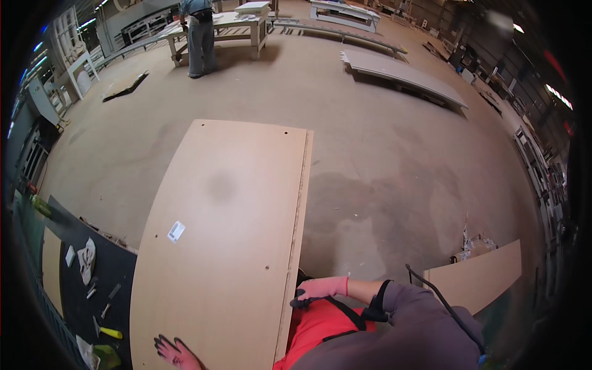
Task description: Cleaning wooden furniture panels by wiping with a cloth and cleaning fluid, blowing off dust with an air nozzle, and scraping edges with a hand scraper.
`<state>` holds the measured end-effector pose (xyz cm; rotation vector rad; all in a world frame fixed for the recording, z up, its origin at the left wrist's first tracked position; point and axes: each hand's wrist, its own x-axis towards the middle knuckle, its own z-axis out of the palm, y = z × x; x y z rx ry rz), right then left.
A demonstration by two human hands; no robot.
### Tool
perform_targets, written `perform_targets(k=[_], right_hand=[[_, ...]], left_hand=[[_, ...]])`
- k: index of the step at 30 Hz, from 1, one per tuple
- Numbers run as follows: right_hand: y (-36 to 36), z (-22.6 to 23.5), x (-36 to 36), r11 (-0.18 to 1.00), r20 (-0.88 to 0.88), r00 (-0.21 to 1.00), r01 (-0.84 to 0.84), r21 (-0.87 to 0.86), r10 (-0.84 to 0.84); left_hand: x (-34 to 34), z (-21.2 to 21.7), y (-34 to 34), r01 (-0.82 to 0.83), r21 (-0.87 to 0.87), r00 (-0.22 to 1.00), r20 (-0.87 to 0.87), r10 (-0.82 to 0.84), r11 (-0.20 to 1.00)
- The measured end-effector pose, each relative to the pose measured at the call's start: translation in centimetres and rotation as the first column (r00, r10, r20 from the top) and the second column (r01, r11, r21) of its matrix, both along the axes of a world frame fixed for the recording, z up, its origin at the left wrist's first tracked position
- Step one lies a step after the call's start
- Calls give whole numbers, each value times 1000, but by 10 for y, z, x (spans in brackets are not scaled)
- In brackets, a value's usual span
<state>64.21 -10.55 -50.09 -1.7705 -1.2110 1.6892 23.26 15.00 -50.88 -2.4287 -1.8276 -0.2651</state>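
Note:
A large pale wood-coloured panel (228,203) lies lengthwise before me, with a few small dark holes and a white label (176,232) on its face. Its right side shows a raw, stepped edge. My left hand (177,354), in a pink glove with dark fingertips, rests flat on the near part of the panel with fingers spread. Beside the panel's right edge is my right hand (317,291), gloved alike, close against my red apron (317,324). Its fingers are curled inward, and whatever they may hold is hidden.
On a dark surface at left lie a yellow-handled hammer (111,333), other hand tools (111,300) and a white cloth (87,259). Another board (478,277) is at right. Farther off, a grey panel stack (401,77) sits low, and a person (201,40) stands at a workbench (254,31).

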Motion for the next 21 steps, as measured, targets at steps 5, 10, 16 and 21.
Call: perform_targets(k=[5,10,16,21], right_hand=[[8,-8,98,986,-91,989,128,102,-119],[41,15,144,1000,-6,1000,-14,13,14],[26,-88,139,980,-161,972,-151,126,171],[36,-81,141,955,-219,947,-184,232,236]], left_hand=[[-1,-33,8,-169,-136,982,61,179,976],[-12,-67,2,72,313,701,-691,175,947],[45,-50,-7,-113,192,925,-338,174,975],[19,-31,-12,-132,172,906,-379,189,976]])
